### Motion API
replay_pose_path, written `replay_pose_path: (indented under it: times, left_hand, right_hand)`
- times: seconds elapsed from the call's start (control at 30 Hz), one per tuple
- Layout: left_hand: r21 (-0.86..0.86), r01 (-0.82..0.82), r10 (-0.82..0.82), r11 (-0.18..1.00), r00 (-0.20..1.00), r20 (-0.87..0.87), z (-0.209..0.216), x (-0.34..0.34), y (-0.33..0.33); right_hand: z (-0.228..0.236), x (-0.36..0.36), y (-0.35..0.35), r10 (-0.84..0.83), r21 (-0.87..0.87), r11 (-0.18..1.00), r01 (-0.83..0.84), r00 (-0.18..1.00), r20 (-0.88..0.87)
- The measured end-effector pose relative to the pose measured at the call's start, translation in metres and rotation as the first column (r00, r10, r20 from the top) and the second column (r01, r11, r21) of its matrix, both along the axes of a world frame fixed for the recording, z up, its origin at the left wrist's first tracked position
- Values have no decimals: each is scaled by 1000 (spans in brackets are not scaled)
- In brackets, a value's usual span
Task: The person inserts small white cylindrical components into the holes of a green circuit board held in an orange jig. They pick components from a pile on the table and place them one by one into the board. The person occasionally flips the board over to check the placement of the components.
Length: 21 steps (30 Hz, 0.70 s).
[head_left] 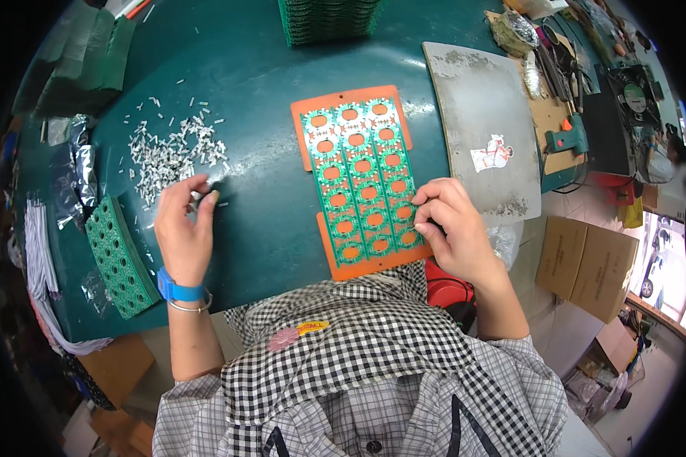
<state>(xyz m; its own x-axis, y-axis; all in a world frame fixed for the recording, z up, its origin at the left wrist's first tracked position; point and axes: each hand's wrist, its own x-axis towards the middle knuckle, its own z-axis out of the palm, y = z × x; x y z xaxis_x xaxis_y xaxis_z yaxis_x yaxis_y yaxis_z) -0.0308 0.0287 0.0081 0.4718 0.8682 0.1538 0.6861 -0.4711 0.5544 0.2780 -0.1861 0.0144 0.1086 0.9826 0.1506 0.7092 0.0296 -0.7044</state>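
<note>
Green circuit-board panel with three columns of ring-shaped cut-outs lies flat on an orange rectangular carrier plate, mid-surface, near edge just in front of the person's checked shirt. Right hand sits at the panel's near-right corner, fingers curled, thumb and forefinger pinched together on something tiny at a ring there; too small to tell what. Left hand is well apart to the left, fingertips closed on a few pieces at the near edge of a loose heap of small white cylindrical parts scattered on the dark green surface.

Step in hand, as I judge it: populating the rings, right seating one part while left picks the supply. Next move likely calls for a fine pinch, part lined up with its ring, panel kept flat on the carrier.

Further out: a spare green perforated board leaning near-left, a grey worn metal sheet right of the carrier, a stack of green boards at the far edge, a teal glue gun far right, cardboard boxes on the floor right.
</note>
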Motion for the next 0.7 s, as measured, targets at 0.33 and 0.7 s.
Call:
replay_pose_path:
  times: [0.33, 0.7]
  left_hand:
    - [121, 31, -20, 992, 996, -90, -11, -22, 11]
    - [166, 59, -47, 984, 996, -77, -7, -18, 10]
  right_hand:
    - [-3, -1, -1, 16, 24, 1000, -16, 1000, 24]
    - [-4, -7, 2, 58, 52, 996, -67, 985, 164]
